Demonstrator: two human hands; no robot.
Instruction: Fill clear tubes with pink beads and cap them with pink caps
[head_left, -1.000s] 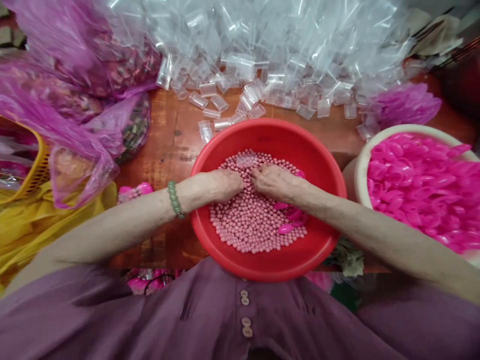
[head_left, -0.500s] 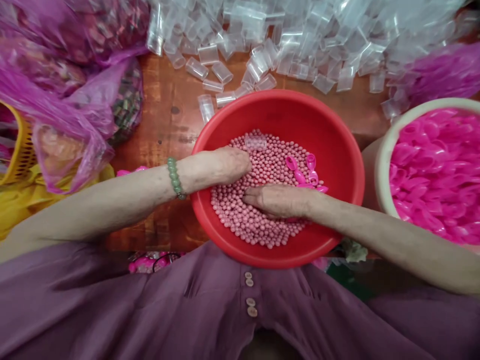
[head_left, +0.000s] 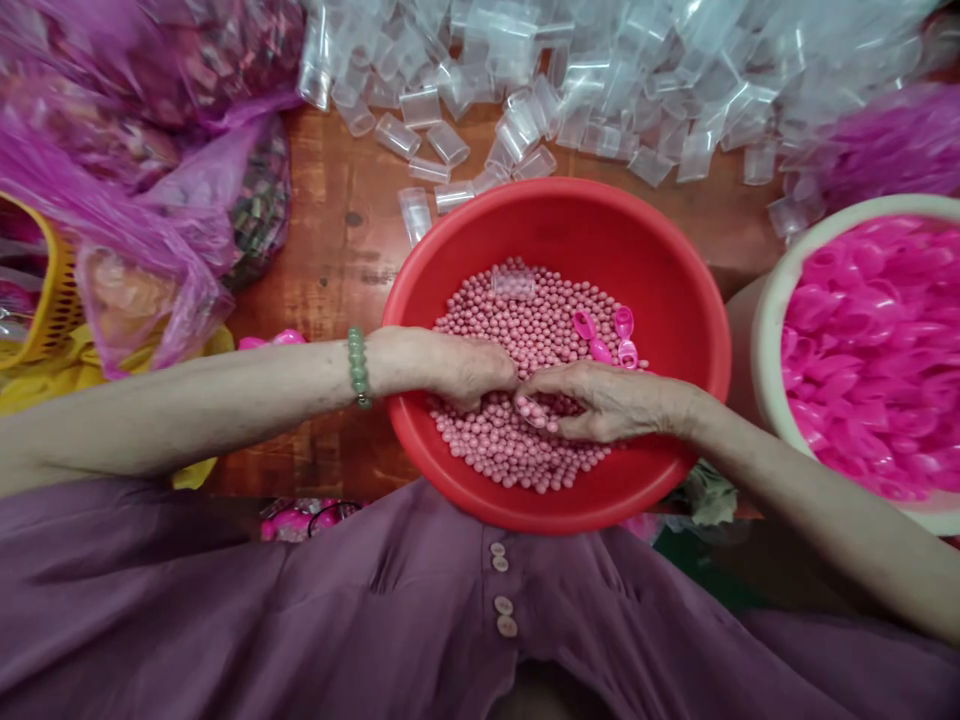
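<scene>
Pink beads [head_left: 510, 450] fill the bottom of a red basin [head_left: 559, 518]. My right hand [head_left: 611, 400] is closed round a clear tube [head_left: 536, 412] with pink beads in and at it, low over the pile. My left hand [head_left: 469, 370], with a green bead bracelet [head_left: 358, 366] at the wrist, is curled against the beads beside that tube; its fingertips are hidden, and what they hold cannot be made out. Another clear tube [head_left: 514, 283] lies on the beads farther back. Bright pink plastic pieces [head_left: 625, 338] rest at the right of the pile.
Many clear tubes [head_left: 592, 90] are heaped behind the basin on the wooden table [head_left: 330, 250]. A white bucket [head_left: 769, 340] of pink pieces stands at right. Purple bags [head_left: 150, 210], a yellow basket [head_left: 56, 290] and yellow plastic [head_left: 75, 370] are at left.
My right hand has lifted from the beads, and a tube with beads now shows in its fingers. My left hand has moved nearer to me and slightly right, beside it.
</scene>
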